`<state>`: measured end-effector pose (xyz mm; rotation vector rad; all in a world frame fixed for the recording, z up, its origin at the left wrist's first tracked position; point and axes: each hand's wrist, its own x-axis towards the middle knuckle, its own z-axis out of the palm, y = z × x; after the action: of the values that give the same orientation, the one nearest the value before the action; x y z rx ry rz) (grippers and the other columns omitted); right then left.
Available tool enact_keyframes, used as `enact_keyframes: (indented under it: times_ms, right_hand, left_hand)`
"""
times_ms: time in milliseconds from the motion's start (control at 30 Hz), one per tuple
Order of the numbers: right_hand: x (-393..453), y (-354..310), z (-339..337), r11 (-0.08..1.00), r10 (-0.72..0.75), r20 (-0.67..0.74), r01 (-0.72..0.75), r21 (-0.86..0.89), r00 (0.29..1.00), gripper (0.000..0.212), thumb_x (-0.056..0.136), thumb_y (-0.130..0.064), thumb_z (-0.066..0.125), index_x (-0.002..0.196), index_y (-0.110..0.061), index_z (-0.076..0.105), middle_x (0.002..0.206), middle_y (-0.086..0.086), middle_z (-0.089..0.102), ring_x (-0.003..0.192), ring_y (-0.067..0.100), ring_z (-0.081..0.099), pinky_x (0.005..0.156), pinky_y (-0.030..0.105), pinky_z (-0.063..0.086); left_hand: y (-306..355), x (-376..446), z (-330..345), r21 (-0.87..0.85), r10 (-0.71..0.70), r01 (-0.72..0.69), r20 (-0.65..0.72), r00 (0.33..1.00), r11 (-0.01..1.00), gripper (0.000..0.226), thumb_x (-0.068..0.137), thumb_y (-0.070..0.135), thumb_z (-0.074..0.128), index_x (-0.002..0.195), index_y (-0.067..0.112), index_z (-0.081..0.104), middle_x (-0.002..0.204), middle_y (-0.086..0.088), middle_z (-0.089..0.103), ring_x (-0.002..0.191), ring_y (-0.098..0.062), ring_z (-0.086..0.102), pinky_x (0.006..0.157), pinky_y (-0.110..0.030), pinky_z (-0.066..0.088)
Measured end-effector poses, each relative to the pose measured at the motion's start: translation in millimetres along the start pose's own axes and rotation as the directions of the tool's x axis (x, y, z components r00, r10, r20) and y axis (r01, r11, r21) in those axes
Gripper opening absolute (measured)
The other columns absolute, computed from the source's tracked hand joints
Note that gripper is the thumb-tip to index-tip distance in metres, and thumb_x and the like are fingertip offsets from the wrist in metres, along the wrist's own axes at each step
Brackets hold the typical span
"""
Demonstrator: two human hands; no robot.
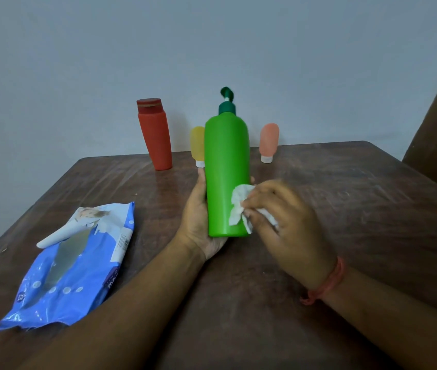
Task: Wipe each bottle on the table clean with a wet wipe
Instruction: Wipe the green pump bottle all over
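Your right hand (284, 222) fingers (254, 204) are curled, pinching the crumpled wet wipe (238, 209) against the lower right side of the green pump bottle (226, 172). Left hand (198, 217) wraps the bottle from behind and below, fingers curled round it. Bottle's long axis runs up and away from you, pump end far, so strokes likely go along it. Red bottle (156, 134), yellow bottle (197, 145) and pink bottle (268, 141) stand at the bench (345, 209) back edge; wipe pack (76, 263) left.

Green pump bottle (226, 166), red bottle (156, 137), white wipe (238, 206), blue pack (78, 265)
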<state>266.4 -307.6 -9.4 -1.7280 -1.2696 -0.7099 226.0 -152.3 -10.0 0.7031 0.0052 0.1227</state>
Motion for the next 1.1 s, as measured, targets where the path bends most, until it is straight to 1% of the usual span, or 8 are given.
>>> enact_keyframes:
  times_ms: [133,267,367,500,600,767,933,1100]
  right_hand:
    - [8.6,12.2,-2.9,0.966,0.235,-0.155,-0.212,0.15,0.96,0.007,0.087,-0.005,0.067,0.091,-0.011,0.068,0.1,0.001,0.062,0.099,0.009,0.062,0.091,0.017,0.046]
    - [11.1,25.5,-5.6,0.775,0.484,-0.105,-0.369,0.513,0.869,0.02,0.091,0.0,0.065,0.092,-0.02,0.064,0.102,-0.006,0.071,0.102,0.011,0.068,0.091,0.028,0.055]
    - [13.2,28.3,-5.4,0.67,0.542,-0.039,-0.404,0.622,0.839,0.024,0.091,0.007,0.064,0.09,-0.017,0.065,0.097,-0.014,0.074,0.098,0.007,0.069,0.086,0.024,0.054]
    - [15.0,29.3,-9.6,0.525,0.581,0.055,-0.426,0.736,0.812,0.019,0.092,0.006,0.061,0.091,-0.013,0.063,0.092,-0.007,0.077,0.092,0.007,0.071,0.079,0.023,0.055]
    - [14.0,30.8,-12.5,0.482,0.578,0.104,-0.442,0.757,0.809,0.016,0.092,0.005,0.062,0.092,-0.011,0.063,0.092,-0.002,0.077,0.091,0.01,0.071,0.076,0.024,0.055]
    - [11.0,37.4,-18.1,0.466,0.519,0.212,-0.482,0.742,0.828,0.011,0.078,-0.011,0.071,0.083,-0.022,0.07,0.086,-0.003,0.072,0.085,0.012,0.068,0.074,0.026,0.056]
    - [6.7,39.2,-19.3,0.534,0.447,0.293,-0.515,0.671,0.845,0.01,0.079,-0.004,0.07,0.086,-0.008,0.063,0.083,-0.004,0.074,0.082,0.011,0.07,0.071,0.025,0.057]
    - [4.6,45.5,-22.2,0.65,0.452,0.296,-0.538,0.537,0.842,0.021,0.087,0.008,0.068,0.085,-0.013,0.066,0.083,0.003,0.074,0.079,0.015,0.07,0.071,0.027,0.057]
  left_hand:
    - [-9.4,-0.5,7.0,0.198,0.078,-0.066,-0.054,0.995,0.978,0.062,0.101,0.055,0.033,0.126,0.01,0.066,0.128,-0.017,0.067,0.117,-0.031,0.064,0.104,-0.048,0.049]
    - [-16.5,1.6,8.5,0.282,0.16,-0.14,-0.049,0.986,0.949,0.038,0.107,0.033,0.034,0.124,0.017,0.063,0.127,-0.009,0.068,0.12,-0.027,0.06,0.105,-0.049,0.047]
    - [-17.6,2.9,9.7,0.348,0.226,-0.202,-0.03,0.974,0.915,0.039,0.107,0.032,0.032,0.122,0.015,0.063,0.129,-0.012,0.066,0.125,-0.031,0.057,0.11,-0.051,0.043]
    - [-12.3,3.6,8.4,0.422,0.281,-0.245,-0.023,0.959,0.873,0.042,0.11,0.028,0.026,0.117,0.016,0.066,0.116,-0.003,0.074,0.114,-0.019,0.066,0.104,-0.04,0.05]
    - [-6.9,4.4,4.2,0.471,0.28,-0.237,-0.022,0.96,0.849,0.041,0.11,0.028,0.026,0.119,0.015,0.064,0.114,-0.001,0.074,0.112,-0.017,0.067,0.1,-0.035,0.052]
    - [2.4,3.4,-3.7,0.432,0.221,-0.18,-0.046,0.974,0.884,0.038,0.109,0.024,0.03,0.125,0.011,0.061,0.12,-0.006,0.071,0.12,-0.023,0.063,0.107,-0.043,0.048]
    - [2.3,5.0,-13.4,0.388,0.207,-0.158,-0.087,0.975,0.908,0.037,0.11,0.016,0.029,0.124,0.011,0.063,0.128,-0.012,0.067,0.133,-0.035,0.052,0.115,-0.053,0.037]
    - [1.8,1.8,-13.0,0.423,0.202,-0.138,-0.109,0.973,0.896,0.036,0.109,0.019,0.031,0.128,0.013,0.061,0.139,-0.015,0.06,0.135,-0.033,0.05,0.117,-0.053,0.034]
